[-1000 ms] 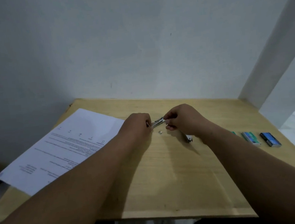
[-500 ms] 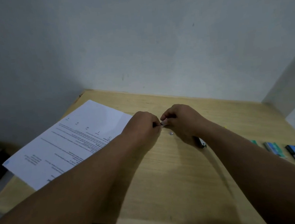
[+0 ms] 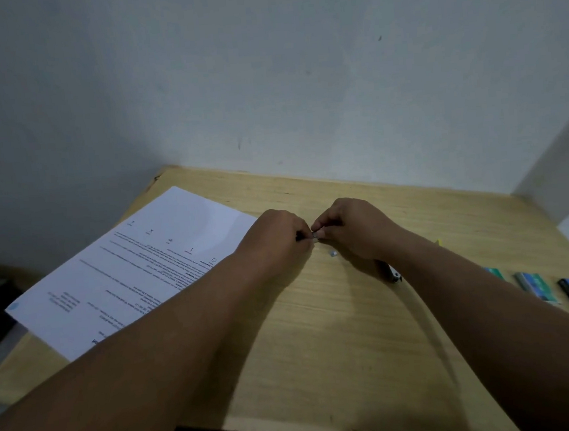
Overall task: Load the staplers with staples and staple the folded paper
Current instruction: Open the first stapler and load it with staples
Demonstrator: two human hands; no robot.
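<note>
Both hands have drawn together since a second ago: then a silvery strip of metal showed plainly between them, slanting up toward the right, and now the fingertips nearly meet and only a short glint of it is left in the gap. Left hand [image 3: 275,240] and right hand [image 3: 353,230] hover over the middle of the wooden table [image 3: 322,349], each with fingers curled in a pinch on the small metal piece [image 3: 315,236], which I take to be a staple strip or a stapler's staple rail; too little of it shows to say which. Its long axis runs left to right, from one hand to the other, so the coming push or pull would go along that line, and neither hand is the nearer, since both are at its ends. A stapler part [image 3: 394,274] pokes out from under the right wrist, lying on the table toward the person. A tiny bright scrap [image 3: 333,253] lies just below the pinch. The printed paper [image 3: 149,261] lies flat and unfolded to the left, apart from the work, and three staple boxes [image 3: 537,284] sit well off to the right.
</note>
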